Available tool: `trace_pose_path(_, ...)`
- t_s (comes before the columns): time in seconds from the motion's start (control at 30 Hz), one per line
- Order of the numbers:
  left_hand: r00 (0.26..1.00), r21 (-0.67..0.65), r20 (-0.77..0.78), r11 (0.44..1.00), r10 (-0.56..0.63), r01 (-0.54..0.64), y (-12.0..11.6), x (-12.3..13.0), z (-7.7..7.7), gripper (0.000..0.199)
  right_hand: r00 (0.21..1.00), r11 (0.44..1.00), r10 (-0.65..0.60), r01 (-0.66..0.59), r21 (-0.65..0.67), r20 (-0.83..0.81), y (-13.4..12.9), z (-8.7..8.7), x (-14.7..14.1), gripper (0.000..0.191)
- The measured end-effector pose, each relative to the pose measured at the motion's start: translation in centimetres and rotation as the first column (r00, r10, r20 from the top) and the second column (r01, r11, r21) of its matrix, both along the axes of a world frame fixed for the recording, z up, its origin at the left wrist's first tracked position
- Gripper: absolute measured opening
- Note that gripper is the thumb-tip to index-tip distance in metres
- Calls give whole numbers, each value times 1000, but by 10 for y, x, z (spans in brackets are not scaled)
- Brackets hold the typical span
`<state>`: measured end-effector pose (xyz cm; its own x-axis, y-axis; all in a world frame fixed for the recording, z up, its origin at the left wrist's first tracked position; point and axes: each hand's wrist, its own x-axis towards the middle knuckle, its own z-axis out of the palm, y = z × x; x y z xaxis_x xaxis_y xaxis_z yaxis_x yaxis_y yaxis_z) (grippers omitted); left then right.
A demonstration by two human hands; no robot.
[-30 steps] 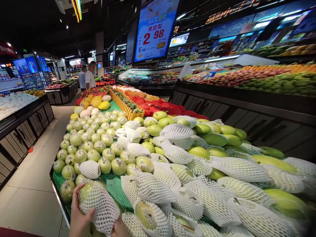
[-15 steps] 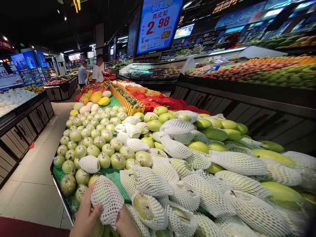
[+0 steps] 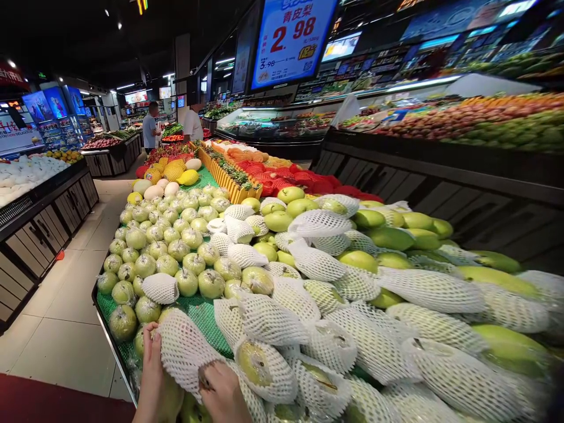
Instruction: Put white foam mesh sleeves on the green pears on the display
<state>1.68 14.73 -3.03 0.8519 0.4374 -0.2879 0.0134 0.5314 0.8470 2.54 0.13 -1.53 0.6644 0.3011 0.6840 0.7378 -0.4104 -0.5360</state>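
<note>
A white foam net sleeve lies tilted between my hands at the near left of the fruit stand. Its shape is full and rounded, but the mesh hides what is inside. My left hand grips it from the left, fingertips at its upper edge. At the lower right end, my right hand has its fingers curled on the sleeve's rim, by a small dark opening. Green pears in clear film lie to the left. Beside my right hand rests a film-wrapped pear in a foam net.
Green mangoes and net-sleeved fruit are heaped on the right. A green mat shows between the piles. Beyond stand a yellow fence divider, red-netted fruit, a price screen and two people.
My right hand, partly hidden by the sleeve before, now shows its curled fingers at the sleeve's end. The sleeve has turned and looks longer and fuller. My left fingers have shifted upward.
</note>
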Motion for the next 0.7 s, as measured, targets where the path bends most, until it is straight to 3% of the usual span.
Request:
trace_pose_path(0.07, 1000, -23, 4, 1000, 1, -1, -1, 0, 6, 69, 992, 997, 70, -71, 6, 108, -4, -2, 1, 30)
trace_pose_path(0.13, 1000, 27, -4, 1000, 15, -15, 2, 1, 5, 71, 991, 993, 114, -114, -2, 70, -6, -8, 5, 31)
trace_pose_path(0.23, 999, 201, -16, 979, 43, -39, 9, 0, -5, 70, 957, 998, 70, -66, 24, -281, -5, -22, 12, 44)
trace_pose_path(0.33, 998, 403, -3, 914, 63, -57, 15, -2, -16, 59, 798, 988, 120, -41, 146, -591, 0, -41, 13, 57)
trace_pose_path(0.47, 991, 619, -1, 778, 137, -107, 15, 0, -17, 47, 694, 970, 141, 45, 237, -706, 16, -70, 3, 66)
trace_pose_path(0.57, 985, 648, 19, 748, 171, -142, 13, 5, -11, 50, 677, 970, 122, 73, 231, -726, 33, -98, -9, 67)
trace_pose_path(0.7, 993, 607, 65, 786, 94, -114, 14, 7, -1, 51, 602, 933, 190, 136, 334, -775, 50, -129, -18, 74)
